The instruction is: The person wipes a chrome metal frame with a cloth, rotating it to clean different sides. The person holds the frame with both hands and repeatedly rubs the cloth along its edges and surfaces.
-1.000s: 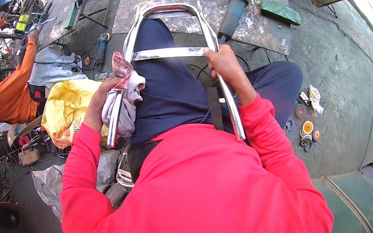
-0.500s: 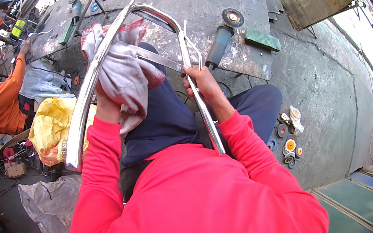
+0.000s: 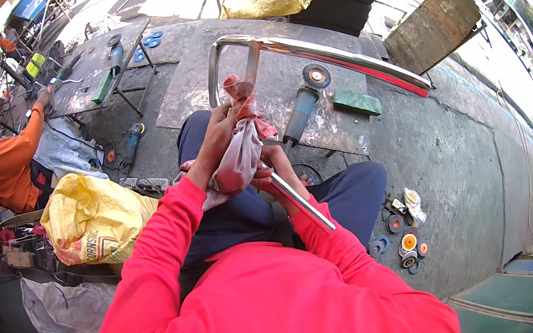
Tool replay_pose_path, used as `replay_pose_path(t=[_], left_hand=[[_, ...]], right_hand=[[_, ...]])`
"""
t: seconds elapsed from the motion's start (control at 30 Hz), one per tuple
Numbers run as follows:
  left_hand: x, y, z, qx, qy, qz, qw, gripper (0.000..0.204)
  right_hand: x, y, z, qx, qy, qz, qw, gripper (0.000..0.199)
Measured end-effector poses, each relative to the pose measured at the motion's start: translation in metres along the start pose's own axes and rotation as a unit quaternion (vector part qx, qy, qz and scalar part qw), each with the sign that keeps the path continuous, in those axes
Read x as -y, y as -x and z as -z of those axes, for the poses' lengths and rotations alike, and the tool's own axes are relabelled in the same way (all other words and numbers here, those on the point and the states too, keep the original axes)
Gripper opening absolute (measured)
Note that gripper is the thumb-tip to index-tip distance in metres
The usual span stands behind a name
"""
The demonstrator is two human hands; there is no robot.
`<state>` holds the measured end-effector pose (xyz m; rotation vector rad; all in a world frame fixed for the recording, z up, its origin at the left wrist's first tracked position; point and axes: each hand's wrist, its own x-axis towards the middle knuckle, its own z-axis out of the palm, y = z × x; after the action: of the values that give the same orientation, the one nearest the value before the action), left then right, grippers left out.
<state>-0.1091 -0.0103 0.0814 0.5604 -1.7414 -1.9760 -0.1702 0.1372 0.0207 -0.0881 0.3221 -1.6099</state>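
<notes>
A bent, shiny metal tube frame (image 3: 325, 53) lies across my lap, its long far bar reaching out to the right. My left hand (image 3: 216, 139) is closed on a grey and red cloth (image 3: 238, 160), pressing it around the frame's crossbar. Lower down, my right hand (image 3: 266, 172) grips the near tube, whose end points toward my right forearm. Part of the right hand's fingers is hidden by the cloth and tube. Just beyond the frame, an angle grinder (image 3: 302, 115) with a round abrasive disc (image 3: 316, 76) rests by a green block (image 3: 356, 102).
Several discs (image 3: 408, 242) lie on the floor to the right, by my knee. At left are a yellow sack (image 3: 97, 221), a whitish sack (image 3: 69, 317) and another grinder (image 3: 134, 143). A person in orange (image 3: 4, 162) sits far left. A wooden board (image 3: 434, 27) leans at the far right.
The frame has been turned, so its long bar now stretches to the far right instead of down the left. My left hand and the cloth have moved right and nearer to my right hand.
</notes>
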Motion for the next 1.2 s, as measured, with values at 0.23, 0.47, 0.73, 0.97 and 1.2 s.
replay_pose_path(t=[0.23, 0.47, 0.73, 0.97, 1.2], left_hand=[[-0.082, -0.018, -0.027, 0.142, 0.091, -0.033, 0.985, 0.031], [-0.074, -0.02, -0.036, 0.021, 0.05, -0.087, 0.995, 0.025], [-0.009, 0.023, -0.008, -0.095, -0.101, -0.043, 0.989, 0.023], [-0.028, 0.005, -0.002, -0.037, -0.099, -0.112, 0.988, 0.018], [-0.122, -0.023, 0.017, -0.002, -0.279, -0.308, 0.909, 0.019]], right_hand=[[-0.009, 0.001, 0.003, 0.069, -0.09, -0.164, 0.98, 0.033], [-0.016, 0.005, 0.0, 0.091, -0.063, -0.166, 0.98, 0.027], [-0.035, 0.015, 0.01, -0.009, 0.2, 0.103, 0.974, 0.026], [-0.003, -0.012, 0.022, -0.059, 0.108, -0.029, 0.992, 0.047], [0.182, 0.11, -0.043, -0.256, 0.462, 0.345, 0.776, 0.042]])
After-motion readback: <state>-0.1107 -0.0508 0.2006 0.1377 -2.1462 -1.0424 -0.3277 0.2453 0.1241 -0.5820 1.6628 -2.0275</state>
